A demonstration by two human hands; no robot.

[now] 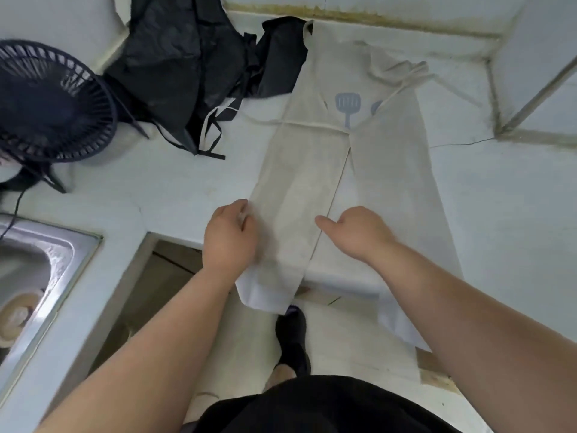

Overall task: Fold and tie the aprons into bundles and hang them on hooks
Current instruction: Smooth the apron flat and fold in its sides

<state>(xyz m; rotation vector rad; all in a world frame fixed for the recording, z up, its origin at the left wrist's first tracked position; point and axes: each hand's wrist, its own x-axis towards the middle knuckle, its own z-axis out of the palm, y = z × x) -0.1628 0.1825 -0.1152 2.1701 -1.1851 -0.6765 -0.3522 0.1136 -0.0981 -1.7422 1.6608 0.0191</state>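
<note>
A cream apron (pixel 390 170) with a blue spatula print lies lengthwise on the pale counter (pixel 175 189), both long sides folded in toward the middle, its lower end hanging over the front edge. Its thin ties trail across the cloth near the print. My left hand (pixel 229 235) grips the outer edge of the left folded flap with curled fingers. My right hand (pixel 352 229) rests on the apron's middle beside the flap's inner edge, fingers loosely bent and pointing left. A crumpled black apron (pixel 187 67) lies at the back left.
A dark table fan (pixel 46 101) stands at the left with its cord running toward a steel sink (pixel 37 270) at the near left. A tiled wall and a corner ledge (pixel 530 89) close the back right. My dark shoe (pixel 293 339) stands on the floor below the counter edge.
</note>
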